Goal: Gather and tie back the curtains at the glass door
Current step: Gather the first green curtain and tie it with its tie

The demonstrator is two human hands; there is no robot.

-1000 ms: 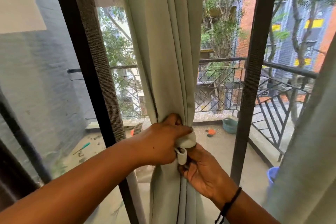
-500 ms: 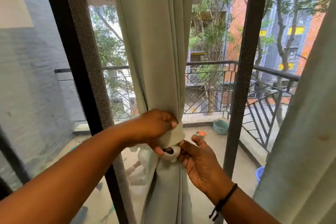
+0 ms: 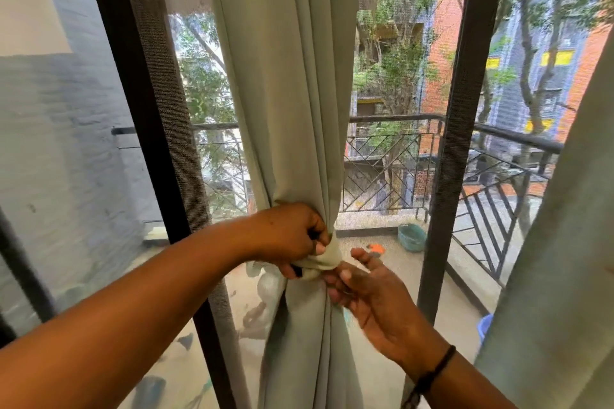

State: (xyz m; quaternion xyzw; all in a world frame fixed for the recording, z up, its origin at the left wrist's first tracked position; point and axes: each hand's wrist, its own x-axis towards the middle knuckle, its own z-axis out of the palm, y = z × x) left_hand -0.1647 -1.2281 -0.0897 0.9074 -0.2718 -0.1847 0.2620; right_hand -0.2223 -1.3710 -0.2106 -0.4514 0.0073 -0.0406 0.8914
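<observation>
Curtain point(image 3: 292, 93) hangs bunched in the middle, at 12 o'clock from my hands. My left hand point(image 3: 289, 237) pinches the tie-back band point(image 3: 324, 261) around it. My right hand point(image 3: 368, 289) is spread loose, fingertips touching the band.
</observation>
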